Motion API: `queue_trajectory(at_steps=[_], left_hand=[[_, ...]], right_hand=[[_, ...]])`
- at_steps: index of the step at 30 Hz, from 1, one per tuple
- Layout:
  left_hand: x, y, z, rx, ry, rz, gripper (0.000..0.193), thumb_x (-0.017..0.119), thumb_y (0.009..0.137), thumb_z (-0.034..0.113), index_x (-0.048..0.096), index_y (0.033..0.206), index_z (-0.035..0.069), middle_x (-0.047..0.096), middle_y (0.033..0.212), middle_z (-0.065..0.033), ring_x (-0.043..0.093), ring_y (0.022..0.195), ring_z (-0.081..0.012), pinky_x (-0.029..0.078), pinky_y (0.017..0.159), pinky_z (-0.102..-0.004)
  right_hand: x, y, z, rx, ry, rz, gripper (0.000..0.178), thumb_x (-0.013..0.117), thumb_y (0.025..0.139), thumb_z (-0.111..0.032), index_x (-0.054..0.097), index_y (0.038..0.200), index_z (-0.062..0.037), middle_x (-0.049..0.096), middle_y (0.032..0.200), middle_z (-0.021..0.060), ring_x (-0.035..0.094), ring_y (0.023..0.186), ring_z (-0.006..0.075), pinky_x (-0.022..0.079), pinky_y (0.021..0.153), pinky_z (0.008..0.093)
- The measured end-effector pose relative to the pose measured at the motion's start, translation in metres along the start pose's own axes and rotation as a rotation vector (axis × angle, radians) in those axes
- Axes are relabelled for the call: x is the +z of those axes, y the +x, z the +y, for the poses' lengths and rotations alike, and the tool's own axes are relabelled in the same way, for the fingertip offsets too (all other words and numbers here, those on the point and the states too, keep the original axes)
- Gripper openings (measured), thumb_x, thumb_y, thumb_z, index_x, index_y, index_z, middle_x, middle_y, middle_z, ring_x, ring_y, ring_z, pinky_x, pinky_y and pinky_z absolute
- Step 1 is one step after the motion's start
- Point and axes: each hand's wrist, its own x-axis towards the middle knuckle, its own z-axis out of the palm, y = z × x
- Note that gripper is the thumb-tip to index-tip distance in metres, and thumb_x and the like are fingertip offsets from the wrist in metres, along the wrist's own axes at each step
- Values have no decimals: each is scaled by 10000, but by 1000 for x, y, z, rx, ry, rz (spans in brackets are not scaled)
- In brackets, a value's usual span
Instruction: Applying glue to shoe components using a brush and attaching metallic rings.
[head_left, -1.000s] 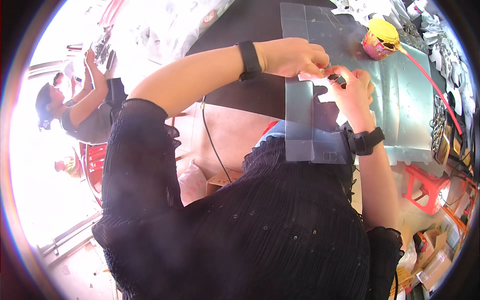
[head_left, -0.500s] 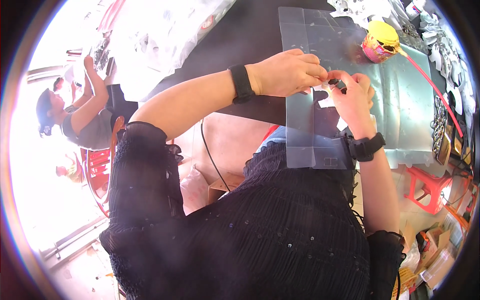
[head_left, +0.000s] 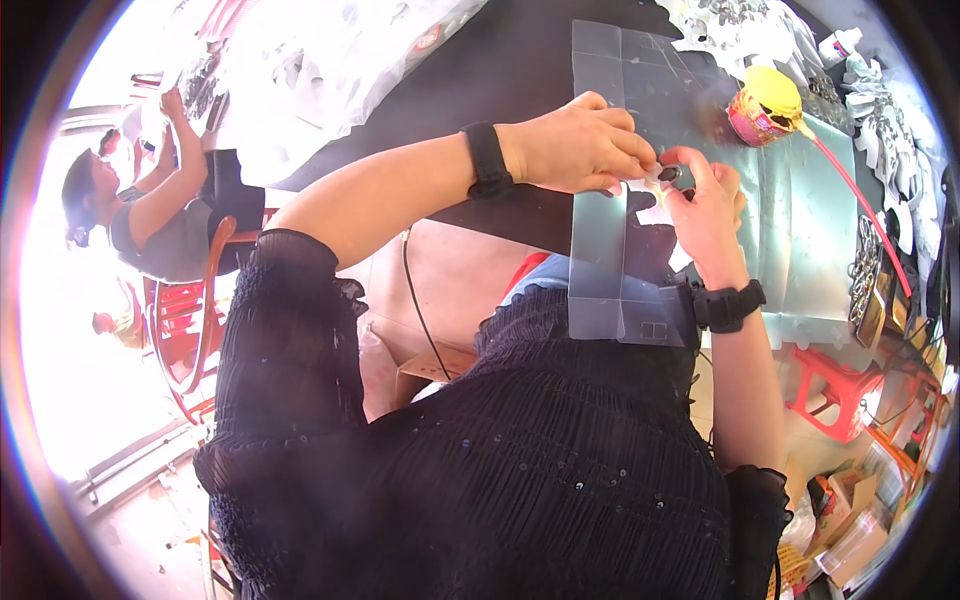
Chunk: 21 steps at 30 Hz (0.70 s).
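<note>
Above a creased clear plastic sheet (head_left: pixel 597 285), my two hands meet at a small white piece (head_left: pixel 655 214) that has an irregular outline. My left hand (head_left: pixel 580 148) pinches its upper edge between thumb and fingers. Curled around the other side, my right hand (head_left: pixel 712 215) grips the piece and a small dark, shiny part (head_left: pixel 669 174). The fingers cover much of both, so their exact kind is unclear. Beyond my right hand stands a tub with a yellow top (head_left: pixel 772 95) and a red-handled brush (head_left: pixel 860 195) laid across its rim.
Several white cut pieces (head_left: pixel 735 35) lie heaped at the far right, near a small white bottle (head_left: pixel 840 44). White plastic sheeting (head_left: pixel 340 70) covers the far left of the dark table (head_left: pixel 480 90). A red stool (head_left: pixel 835 390) stands below right; another person (head_left: pixel 165 215) sits at left.
The view has shifted slightly, so the table and tub sit a little lower. Both hands still grip the white piece; the dark part shows more clearly between the right fingers.
</note>
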Motion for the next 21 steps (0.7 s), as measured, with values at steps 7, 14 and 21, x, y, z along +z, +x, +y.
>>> queue_trajectory(at_steps=[7,14,21], left_hand=[[1,-1,1,17,44,-6,343,665,784,267,633,1117,190,541,1196,92,468,1074,-155,316,942,-388],[1,-1,1,-4,37,-7,324,673,782,253,642,1096,183,550,1190,65,462,1119,-160,313,958,-397],[9,-1,-8,-143,-233,143,233,681,770,161,676,999,116,614,1092,-5,535,1052,-210,405,896,-380]], right_hand=[[0,1,1,-20,3,-23,238,654,801,-208,648,992,-349,410,1109,56,418,1032,306,356,896,452],[1,1,0,-18,-42,-4,213,659,796,-260,655,987,-354,413,1102,53,412,1046,315,351,897,457],[-1,-3,-3,-26,-53,20,193,626,813,-258,656,974,-361,414,1101,54,412,1040,311,341,905,440]])
